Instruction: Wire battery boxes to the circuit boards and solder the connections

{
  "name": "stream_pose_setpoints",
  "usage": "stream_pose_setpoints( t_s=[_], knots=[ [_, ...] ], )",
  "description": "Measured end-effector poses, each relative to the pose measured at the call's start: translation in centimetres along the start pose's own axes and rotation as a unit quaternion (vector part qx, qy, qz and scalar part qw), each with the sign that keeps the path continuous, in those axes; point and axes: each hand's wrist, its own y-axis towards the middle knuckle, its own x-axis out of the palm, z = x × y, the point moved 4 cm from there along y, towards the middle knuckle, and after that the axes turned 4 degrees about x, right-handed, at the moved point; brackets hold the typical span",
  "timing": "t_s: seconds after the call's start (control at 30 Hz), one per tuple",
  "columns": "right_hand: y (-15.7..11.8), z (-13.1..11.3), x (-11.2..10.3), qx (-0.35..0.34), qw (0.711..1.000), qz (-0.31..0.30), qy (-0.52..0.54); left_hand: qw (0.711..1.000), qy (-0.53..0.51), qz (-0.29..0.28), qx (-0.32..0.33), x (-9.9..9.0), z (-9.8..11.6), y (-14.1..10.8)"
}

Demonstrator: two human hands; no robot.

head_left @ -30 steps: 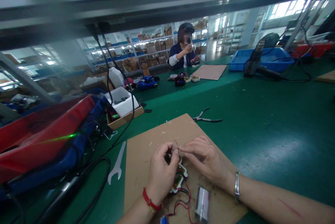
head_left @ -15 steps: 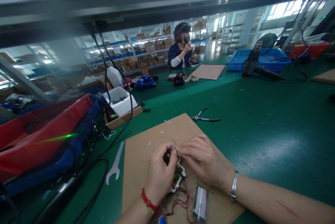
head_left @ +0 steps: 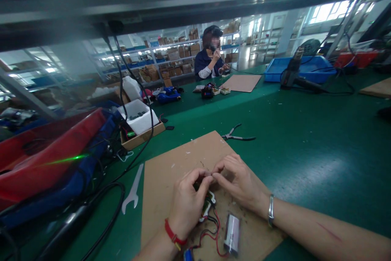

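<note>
Green circuit board in a white plastic frame, one small unit with red and black wires trailing from it to a blue connector, sits on a single cardboard sheet near the person's body, its top end hidden by the fingers. From the left, one red-and-blue fabric bag lies beside the green tabletop, and one black tool handle with a black cable lies along the near edge. One white open-end wrench rests just left of the sheet, and beyond it stands one cardboard tray holding one white box. The left hand, with one red cord bracelet at the wrist, has a closed grip curled around the top of the board. The right hand, with one silver bangle, pinches its fingertips against the left hand's, though whatever lies between them is too small to tell. One silver battery pack lies on the sheet just right of the wires. One pair of pliers rests past the sheet's far corner. Far down the tabletop, one seated co-worker works, and one blue tray sits further right.
</note>
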Motion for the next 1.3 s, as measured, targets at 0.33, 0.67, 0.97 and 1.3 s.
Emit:
stream_pose_setpoints(
  t_s=[0.33, 0.67, 0.97, 1.3],
  knots=[
    [-0.3, 1.4, 1.0, 0.085, 0.993, 0.012, 0.077, 0.999, -0.018, 0.020, -0.019, -0.6, -0.2, 0.6],
    [-0.3, 0.3, 0.4, -0.017, 0.999, 0.023, 0.040, 0.998, -0.056, 0.025, -0.034, -0.4, -0.6, 0.6],
    [1.6, 2.0, -1.5, -0.071, 0.992, 0.008, -0.102, 0.999, 0.005, 0.039, -0.006, -0.4, -0.4, 0.4],
    [3.8, 13.1, -5.5, 0.093, 0.947, 0.032, -0.307, 0.976, 0.112, 0.071, 0.172, -0.5, 1.0, -0.5]
  ],
)
